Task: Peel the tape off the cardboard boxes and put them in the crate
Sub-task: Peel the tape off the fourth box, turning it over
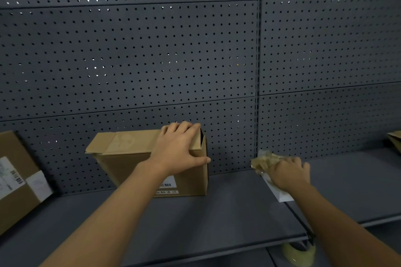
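Note:
A brown cardboard box stands upright on the grey shelf, its top flaps partly loose. My left hand grips the box's top right corner, fingers over the top and thumb on the front face. To the right, my right hand holds a crumpled wad of peeled tape with a strip of white label paper low over the shelf. No crate is in view.
A second box with a barcode label leans at the left edge. Another cardboard corner shows at far right. A roll of tape sits on a lower shelf. A perforated grey back panel rises behind.

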A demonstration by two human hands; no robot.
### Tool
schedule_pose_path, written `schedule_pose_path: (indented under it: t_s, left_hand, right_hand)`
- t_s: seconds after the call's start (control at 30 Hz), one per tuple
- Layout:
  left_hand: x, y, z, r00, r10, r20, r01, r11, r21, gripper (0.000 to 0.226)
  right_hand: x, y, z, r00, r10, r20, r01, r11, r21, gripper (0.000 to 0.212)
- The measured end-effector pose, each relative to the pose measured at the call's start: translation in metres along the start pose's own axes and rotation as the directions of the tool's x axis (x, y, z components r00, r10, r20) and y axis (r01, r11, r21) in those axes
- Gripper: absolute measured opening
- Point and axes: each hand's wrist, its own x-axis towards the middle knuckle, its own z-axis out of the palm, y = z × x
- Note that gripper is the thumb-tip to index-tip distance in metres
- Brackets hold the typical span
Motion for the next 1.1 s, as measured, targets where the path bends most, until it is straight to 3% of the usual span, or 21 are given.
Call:
schedule_pose_path:
  t_s: [0.07,0.2,0.4,0.47,0.53,0.6,0.67,0.7,0.77,0.83,0.87,0.97,1.1]
  left_hand:
    - [-0.001,0.0,0.001,1.0,-0.008,-0.007,0.008,1.0,-0.014,0.105]
    - [-0.005,0.002,0.001,0.999,-0.027,-0.031,0.025,0.999,-0.045,0.107]
    - [-0.006,-0.003,-0.009,0.999,0.002,0.046,0.0,0.999,-0.045,0.122]
    - [-0.006,-0.009,-0.011,0.993,0.048,0.104,-0.049,0.999,0.007,0.13]
    - [-0.006,-0.014,-0.013,0.987,0.079,0.143,-0.087,0.995,0.052,0.135]
    - [-0.006,-0.016,-0.012,0.986,0.092,0.138,-0.101,0.993,0.058,0.137]
    - [-0.01,-0.016,-0.012,0.989,0.1,0.105,-0.107,0.992,0.064,0.137]
    - [-0.013,-0.015,-0.011,0.991,0.103,0.082,-0.108,0.992,0.064,0.137]
    - [-0.021,-0.013,-0.008,0.994,0.107,0.023,-0.108,0.993,0.051,0.135]
    - [-0.031,-0.012,-0.006,0.991,0.126,-0.039,-0.124,0.991,0.046,0.13]
    - [-0.035,-0.012,-0.005,0.989,0.135,-0.055,-0.132,0.99,0.052,0.129]
    - [-0.042,-0.014,-0.003,0.986,0.148,-0.071,-0.144,0.988,0.059,0.13]
    - [-0.048,-0.019,-0.004,0.986,0.144,-0.08,-0.14,0.989,0.045,0.129]
  right_hand:
    - [-0.001,-0.003,-0.006,0.999,0.026,0.026,-0.027,0.999,0.018,0.071]
    - [0.0,-0.003,-0.018,0.987,0.057,-0.152,-0.043,0.994,0.098,0.04]
    - [-0.003,-0.004,-0.024,0.981,0.064,-0.183,-0.045,0.993,0.106,0.045]
    - [-0.008,-0.01,-0.03,0.968,0.056,-0.243,-0.005,0.979,0.204,0.041]
    - [-0.019,-0.024,-0.04,0.943,-0.016,-0.331,0.127,0.94,0.316,0.032]
    - [-0.035,-0.044,-0.054,0.888,-0.198,-0.416,0.383,0.818,0.428,0.025]
    - [-0.06,-0.066,-0.073,0.802,-0.43,-0.415,0.595,0.507,0.624,0.028]
    - [-0.074,-0.077,-0.082,0.731,-0.533,-0.426,0.649,0.349,0.676,0.034]
    - [-0.095,-0.096,-0.093,0.586,-0.667,-0.461,0.754,0.24,0.611,0.048]
    - [-0.103,-0.112,-0.091,0.488,-0.732,-0.475,0.837,0.24,0.491,0.052]
    - [-0.104,-0.117,-0.088,0.475,-0.738,-0.48,0.857,0.264,0.441,0.048]
    - [-0.106,-0.126,-0.086,0.51,-0.666,-0.544,0.86,0.376,0.346,0.036]
    - [-0.103,-0.124,-0.083,0.542,-0.694,-0.474,0.839,0.471,0.271,0.046]
